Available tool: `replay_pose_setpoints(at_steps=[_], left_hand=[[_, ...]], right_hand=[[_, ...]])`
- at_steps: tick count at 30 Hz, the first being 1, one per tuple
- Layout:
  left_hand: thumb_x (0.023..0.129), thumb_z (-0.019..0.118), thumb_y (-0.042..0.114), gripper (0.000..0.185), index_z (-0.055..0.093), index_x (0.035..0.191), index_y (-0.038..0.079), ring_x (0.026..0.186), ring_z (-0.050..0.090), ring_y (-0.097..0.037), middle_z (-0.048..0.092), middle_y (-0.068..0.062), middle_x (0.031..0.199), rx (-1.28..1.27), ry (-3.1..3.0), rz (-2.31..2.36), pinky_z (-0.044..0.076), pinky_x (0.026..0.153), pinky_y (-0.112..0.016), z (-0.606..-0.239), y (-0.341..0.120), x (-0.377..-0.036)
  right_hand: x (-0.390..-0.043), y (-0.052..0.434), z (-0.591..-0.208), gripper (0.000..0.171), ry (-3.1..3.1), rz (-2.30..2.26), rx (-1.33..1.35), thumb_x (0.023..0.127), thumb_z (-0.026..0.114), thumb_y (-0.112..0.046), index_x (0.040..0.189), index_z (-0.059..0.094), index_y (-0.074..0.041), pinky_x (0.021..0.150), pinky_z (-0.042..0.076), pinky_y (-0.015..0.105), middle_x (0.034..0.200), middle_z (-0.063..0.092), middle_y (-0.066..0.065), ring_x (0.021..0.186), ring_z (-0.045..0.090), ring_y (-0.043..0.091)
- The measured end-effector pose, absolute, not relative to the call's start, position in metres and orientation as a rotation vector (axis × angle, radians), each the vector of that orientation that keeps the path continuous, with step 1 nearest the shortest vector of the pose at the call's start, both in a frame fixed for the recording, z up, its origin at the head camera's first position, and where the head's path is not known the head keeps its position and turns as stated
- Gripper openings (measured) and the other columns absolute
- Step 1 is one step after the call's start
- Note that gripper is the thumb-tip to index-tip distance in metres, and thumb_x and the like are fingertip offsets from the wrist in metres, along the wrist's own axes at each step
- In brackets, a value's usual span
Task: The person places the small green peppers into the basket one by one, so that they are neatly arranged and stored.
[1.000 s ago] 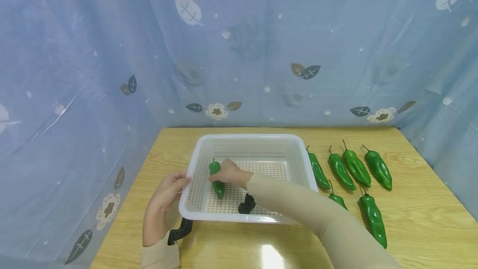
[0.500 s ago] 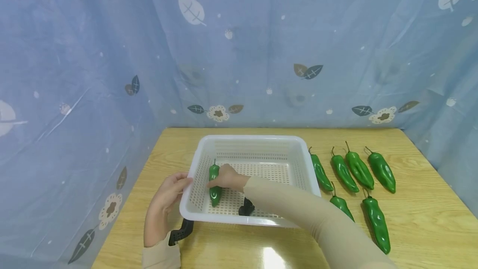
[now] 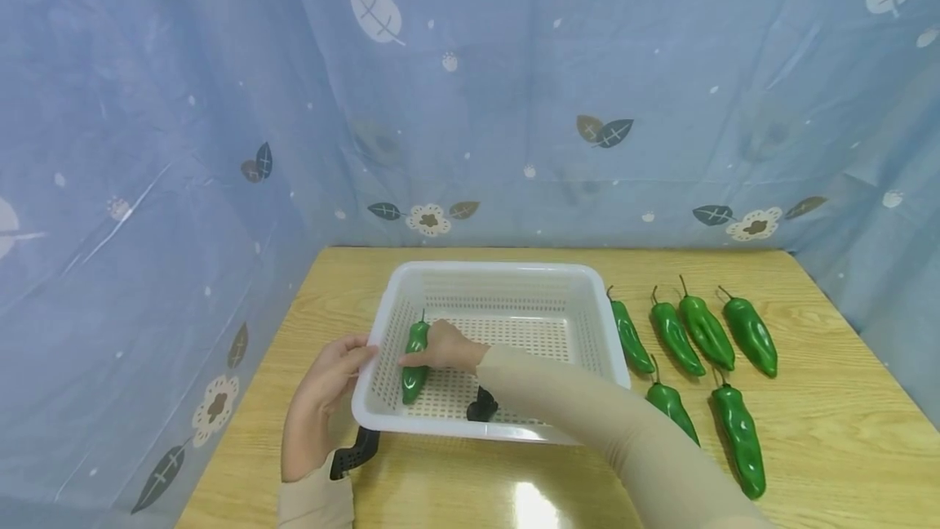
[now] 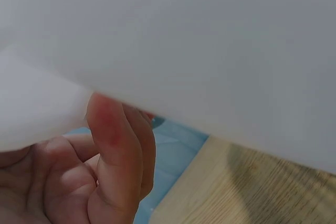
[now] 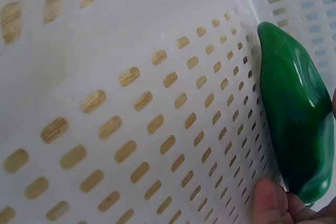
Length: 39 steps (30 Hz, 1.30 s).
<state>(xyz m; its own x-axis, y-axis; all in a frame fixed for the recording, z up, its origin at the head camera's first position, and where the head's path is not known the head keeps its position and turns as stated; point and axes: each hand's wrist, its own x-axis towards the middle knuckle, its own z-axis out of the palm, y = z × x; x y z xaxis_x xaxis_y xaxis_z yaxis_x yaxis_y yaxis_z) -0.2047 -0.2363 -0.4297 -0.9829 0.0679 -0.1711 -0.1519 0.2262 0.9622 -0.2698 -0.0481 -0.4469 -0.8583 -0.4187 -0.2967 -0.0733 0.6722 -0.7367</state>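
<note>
A white perforated basket [image 3: 492,268] sits on the wooden table [image 3: 470,488]. One green pepper [image 3: 413,359] lies inside it along the left wall, stem pointing away from me. My right hand [image 3: 432,352] reaches into the basket and holds this pepper, fingers curled over its middle. The right wrist view shows the pepper [image 5: 294,124] on the slotted floor [image 5: 131,103], with a fingertip [image 5: 270,203] at its near end. My left hand [image 3: 351,359] grips the basket's left rim, thumb on top. In the left wrist view its fingers [image 4: 118,156] lie under the white rim [image 4: 210,51].
Several more green peppers [image 3: 674,339] lie on the table right of the basket, two of them nearer to me [image 3: 738,439]. Blue curtains [image 3: 514,104] with a leaf print close in the back and both sides. The table's front strip [image 3: 455,496] is bare.
My right hand has slid the pepper leftward and a little toward me, up against the basket's left wall. The left hand has stayed on the rim.
</note>
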Motion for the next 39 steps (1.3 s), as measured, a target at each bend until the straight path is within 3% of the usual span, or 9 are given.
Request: replay_pose_setpoints(at_steps=[9, 16, 20, 22, 25, 27, 29, 34, 39], left_hand=[[0.097, 0.050, 0.013, 0.038, 0.049, 0.126, -0.012, 0.102, 0.065, -0.034, 0.059, -0.029, 0.119, -0.081, 2.296, 1.862, 0.056, 0.081, -0.043, -0.434, -0.236, -0.200], [0.098, 0.048, 0.015, 0.041, 0.046, 0.128, -0.013, 0.102, 0.065, -0.036, 0.059, -0.031, 0.118, -0.046, 2.288, 1.863, 0.056, 0.081, -0.043, -0.436, -0.238, -0.197], [0.098, 0.049, 0.015, 0.038, 0.049, 0.126, -0.011, 0.100, 0.065, -0.035, 0.060, -0.030, 0.117, -0.074, 2.299, 1.859, 0.057, 0.080, -0.042, -0.437, -0.238, -0.195], [0.098, 0.049, 0.014, 0.038, 0.049, 0.125, -0.012, 0.099, 0.066, -0.035, 0.060, -0.030, 0.115, -0.060, 2.301, 1.862, 0.057, 0.079, -0.042, -0.437, -0.238, -0.194], [0.098, 0.048, 0.013, 0.037, 0.049, 0.123, -0.014, 0.098, 0.066, -0.035, 0.060, -0.031, 0.115, -0.010, 2.307, 1.856, 0.057, 0.079, -0.041, -0.435, -0.240, -0.196], [0.098, 0.048, 0.013, 0.037, 0.049, 0.123, -0.015, 0.097, 0.066, -0.034, 0.059, -0.032, 0.114, 0.022, 2.313, 1.849, 0.057, 0.079, -0.040, -0.432, -0.241, -0.198], [0.098, 0.048, 0.013, 0.037, 0.049, 0.122, -0.014, 0.096, 0.066, -0.034, 0.059, -0.031, 0.114, 0.025, 2.319, 1.841, 0.056, 0.080, -0.040, -0.430, -0.242, -0.201], [0.098, 0.047, 0.013, 0.037, 0.049, 0.123, -0.013, 0.098, 0.066, -0.033, 0.060, -0.031, 0.114, 0.008, 2.331, 1.835, 0.056, 0.081, -0.039, -0.427, -0.241, -0.205], [0.098, 0.047, 0.013, 0.036, 0.049, 0.124, -0.013, 0.096, 0.067, -0.030, 0.060, -0.029, 0.114, -0.007, 2.302, 1.841, 0.057, 0.079, -0.037, -0.428, -0.238, -0.207]], right_hand=[[-0.265, -0.046, -0.449, 0.052, 2.471, -0.958, -0.389, 0.081, 0.065, -0.055, 0.092, 0.062, -0.005, 0.059, 0.049, 0.025, 0.073, 0.060, 0.004, 0.065, 0.058, 0.014], [-0.267, -0.042, -0.451, 0.056, 2.476, -0.961, -0.388, 0.083, 0.062, -0.059, 0.094, 0.064, -0.004, 0.066, 0.051, 0.029, 0.077, 0.060, 0.003, 0.070, 0.057, 0.014], [-0.272, -0.039, -0.451, 0.054, 2.482, -0.960, -0.370, 0.082, 0.062, -0.060, 0.088, 0.063, -0.006, 0.052, 0.044, 0.025, 0.066, 0.049, -0.002, 0.057, 0.046, 0.011], [-0.273, -0.035, -0.447, 0.059, 2.478, -0.964, -0.343, 0.082, 0.062, -0.060, 0.095, 0.063, -0.002, 0.051, 0.042, 0.026, 0.070, 0.051, 0.002, 0.058, 0.046, 0.013], [-0.275, -0.027, -0.441, 0.074, 2.459, -0.979, -0.305, 0.083, 0.060, -0.060, 0.116, 0.057, 0.005, 0.069, 0.053, 0.034, 0.099, 0.063, 0.014, 0.080, 0.059, 0.020], [-0.276, -0.022, -0.435, 0.085, 2.448, -0.993, -0.288, 0.083, 0.059, -0.061, 0.132, 0.046, 0.007, 0.089, 0.051, 0.042, 0.126, 0.056, 0.022, 0.104, 0.058, 0.028], [-0.280, -0.017, -0.433, 0.090, 2.445, -0.998, -0.279, 0.083, 0.058, -0.062, 0.137, 0.039, 0.007, 0.100, 0.044, 0.048, 0.138, 0.047, 0.025, 0.119, 0.052, 0.034], [-0.287, -0.004, -0.420, 0.095, 2.460, -1.019, -0.232, 0.083, 0.057, -0.063, 0.143, 0.031, 0.005, 0.108, 0.036, 0.051, 0.146, 0.037, 0.025, 0.133, 0.039, 0.039], [-0.290, 0.017, -0.409, 0.084, 2.477, -1.038, -0.223, 0.085, 0.056, -0.062, 0.133, 0.045, 0.006, 0.100, 0.044, 0.050, 0.131, 0.052, 0.023, 0.120, 0.052, 0.036]])
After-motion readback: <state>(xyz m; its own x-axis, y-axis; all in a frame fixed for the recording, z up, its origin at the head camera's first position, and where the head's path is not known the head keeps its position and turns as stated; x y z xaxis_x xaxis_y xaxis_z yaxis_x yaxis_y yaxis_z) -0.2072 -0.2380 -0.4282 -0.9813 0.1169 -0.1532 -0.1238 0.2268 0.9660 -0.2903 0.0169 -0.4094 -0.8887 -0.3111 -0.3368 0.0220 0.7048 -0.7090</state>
